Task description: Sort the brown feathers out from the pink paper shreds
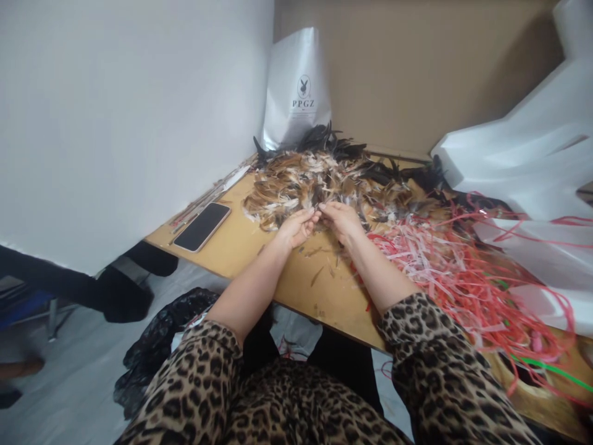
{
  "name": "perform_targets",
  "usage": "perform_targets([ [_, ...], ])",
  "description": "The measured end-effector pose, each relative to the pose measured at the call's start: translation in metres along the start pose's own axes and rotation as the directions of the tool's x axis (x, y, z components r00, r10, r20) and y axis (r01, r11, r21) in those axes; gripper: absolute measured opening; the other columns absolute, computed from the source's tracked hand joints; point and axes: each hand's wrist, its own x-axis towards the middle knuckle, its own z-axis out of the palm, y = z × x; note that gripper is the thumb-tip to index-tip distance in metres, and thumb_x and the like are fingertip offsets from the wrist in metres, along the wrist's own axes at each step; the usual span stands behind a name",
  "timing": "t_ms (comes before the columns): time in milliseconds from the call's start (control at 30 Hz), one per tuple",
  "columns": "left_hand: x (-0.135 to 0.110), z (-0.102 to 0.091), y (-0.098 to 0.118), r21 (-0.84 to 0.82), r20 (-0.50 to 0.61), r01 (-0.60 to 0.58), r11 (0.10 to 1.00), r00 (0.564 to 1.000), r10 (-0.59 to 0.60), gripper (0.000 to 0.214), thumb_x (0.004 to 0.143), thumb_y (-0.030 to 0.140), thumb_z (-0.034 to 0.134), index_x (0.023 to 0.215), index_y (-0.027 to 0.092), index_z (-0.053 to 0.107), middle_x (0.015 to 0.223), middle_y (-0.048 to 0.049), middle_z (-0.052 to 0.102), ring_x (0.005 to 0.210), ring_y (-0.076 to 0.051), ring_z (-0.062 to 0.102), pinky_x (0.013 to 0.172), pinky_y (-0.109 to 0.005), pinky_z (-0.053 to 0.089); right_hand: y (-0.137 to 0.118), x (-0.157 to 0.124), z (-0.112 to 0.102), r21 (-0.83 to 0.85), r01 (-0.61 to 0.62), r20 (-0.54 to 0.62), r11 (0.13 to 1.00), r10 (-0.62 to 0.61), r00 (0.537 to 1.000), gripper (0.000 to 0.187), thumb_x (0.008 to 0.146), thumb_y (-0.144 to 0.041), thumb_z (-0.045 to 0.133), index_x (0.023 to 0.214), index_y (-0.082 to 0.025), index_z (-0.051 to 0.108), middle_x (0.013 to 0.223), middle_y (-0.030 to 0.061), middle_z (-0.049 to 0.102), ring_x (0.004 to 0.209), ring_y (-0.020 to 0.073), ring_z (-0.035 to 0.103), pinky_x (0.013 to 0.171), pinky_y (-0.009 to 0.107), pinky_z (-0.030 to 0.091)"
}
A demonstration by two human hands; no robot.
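My left hand (299,227) and my right hand (341,219) meet at the near edge of a wide heap of brown, white and black feathers (296,176). The fingertips of both hands are pinched together close to each other. Whatever lies between them is small and blends with the feathers behind, likely too fine to make out. Beside my right forearm spreads a tangle of red and pale pink ribbon strips (440,266). A few loose feather bits (317,275) lie on the wooden table (250,253) below my hands.
A dark-screened phone (202,227) lies at the table's left. Behind the feathers stands a silver bag (299,93). White foam-like pieces (514,142) rise at the right, near a roll (523,374) at the front corner. A black plastic bag (157,352) sits on the floor.
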Motion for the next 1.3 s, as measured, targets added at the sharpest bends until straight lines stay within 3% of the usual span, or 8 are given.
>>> perform_targets([
  [200, 0.003, 0.0, -0.005, 0.133, -0.047, -0.061, 0.989, 0.997, 0.067, 0.002, 0.075, 0.012, 0.061, 0.076, 0.01, 0.06, 0.074, -0.0056, 0.068, 0.058, -0.008, 0.062, 0.048, -0.013, 0.043, -0.004, 0.003, -0.005, -0.096, 0.043, -0.064, 0.994, -0.05, 0.997, 0.028, 0.048, -0.036, 0.076, 0.06, -0.016, 0.061, 0.051, -0.0025, 0.058, 0.044, 0.0067, 0.045, 0.044, 0.021, 0.03],
  [467, 0.002, 0.001, -0.006, 0.23, -0.015, -0.065, 0.971, 0.997, 0.07, 0.007, 0.072, 0.014, 0.064, 0.074, 0.008, 0.063, 0.069, -0.0065, 0.067, 0.056, -0.006, 0.06, 0.052, -0.013, 0.043, -0.003, -0.006, 0.002, -0.16, 0.112, -0.018, 0.981, -0.116, 0.993, 0.027, 0.048, -0.036, 0.076, 0.06, -0.016, 0.062, 0.053, -0.0015, 0.06, 0.048, 0.0086, 0.05, 0.053, 0.024, 0.041],
  [767, 0.0, 0.002, -0.005, 0.415, 0.035, -0.128, 0.901, 0.992, 0.125, 0.009, 0.068, 0.016, 0.067, 0.069, 0.008, 0.063, 0.065, -0.0062, 0.066, 0.053, -0.006, 0.058, 0.052, -0.015, 0.043, -0.001, -0.003, 0.0, -0.149, 0.07, 0.0, 0.986, -0.071, 0.997, 0.03, 0.047, -0.035, 0.076, 0.067, -0.016, 0.064, 0.058, -0.0005, 0.063, 0.052, 0.0107, 0.053, 0.056, 0.026, 0.043],
  [933, 0.002, -0.002, 0.003, 0.333, -0.057, -0.175, 0.927, 0.977, 0.205, 0.007, 0.072, 0.016, 0.064, 0.073, 0.009, 0.063, 0.07, -0.0057, 0.067, 0.055, -0.006, 0.06, 0.051, -0.014, 0.042, -0.001, 0.005, -0.008, -0.249, 0.129, -0.062, 0.96, -0.149, 0.987, 0.027, 0.055, -0.038, 0.07, 0.071, -0.016, 0.065, 0.057, -0.0009, 0.061, 0.052, 0.0107, 0.052, 0.055, 0.025, 0.041],
  [1000, 0.004, -0.004, 0.008, 0.265, -0.112, -0.198, 0.944, 0.966, 0.234, 0.006, 0.074, 0.015, 0.061, 0.074, 0.01, 0.062, 0.072, -0.0048, 0.067, 0.057, -0.006, 0.06, 0.052, -0.014, 0.043, -0.002, 0.01, -0.016, -0.398, 0.203, -0.049, 0.895, -0.241, 0.969, 0.024, 0.058, -0.036, 0.067, 0.071, -0.016, 0.066, 0.059, 0.0, 0.063, 0.054, 0.0111, 0.052, 0.058, 0.026, 0.041],
  [1100, 0.006, -0.008, 0.012, 0.21, -0.171, -0.228, 0.951, 0.949, 0.265, 0.004, 0.075, 0.015, 0.06, 0.077, 0.011, 0.062, 0.073, -0.0036, 0.067, 0.058, -0.005, 0.061, 0.052, -0.013, 0.042, -0.001, 0.015, -0.028, -0.662, 0.331, 0.097, 0.673, -0.36, 0.928, 0.018, 0.063, -0.033, 0.062, 0.068, -0.017, 0.068, 0.065, 0.0017, 0.065, 0.058, 0.013, 0.053, 0.061, 0.027, 0.041],
  [1200, 0.006, -0.009, 0.012, 0.202, -0.189, -0.237, 0.95, 0.943, 0.275, 0.005, 0.075, 0.014, 0.06, 0.079, 0.012, 0.061, 0.072, -0.003, 0.067, 0.057, -0.005, 0.06, 0.05, -0.013, 0.041, 0.002, 0.015, -0.032, -0.8, 0.394, 0.205, 0.452, -0.411, 0.888, 0.017, 0.068, -0.031, 0.058, 0.072, -0.02, 0.07, 0.07, 0.0019, 0.067, 0.063, 0.0147, 0.055, 0.063, 0.027, 0.04],
  [1300, 0.006, -0.008, 0.011, 0.213, -0.194, -0.235, 0.948, 0.941, 0.277, 0.005, 0.075, 0.014, 0.06, 0.079, 0.012, 0.061, 0.072, -0.0031, 0.067, 0.056, -0.004, 0.059, 0.05, -0.013, 0.041, 0.007, 0.011, -0.025, -0.871, 0.374, 0.236, 0.318, -0.396, 0.887, 0.018, 0.071, -0.034, 0.056, 0.072, -0.022, 0.07, 0.073, 0.0028, 0.067, 0.066, 0.0161, 0.056, 0.063, 0.027, 0.039],
])
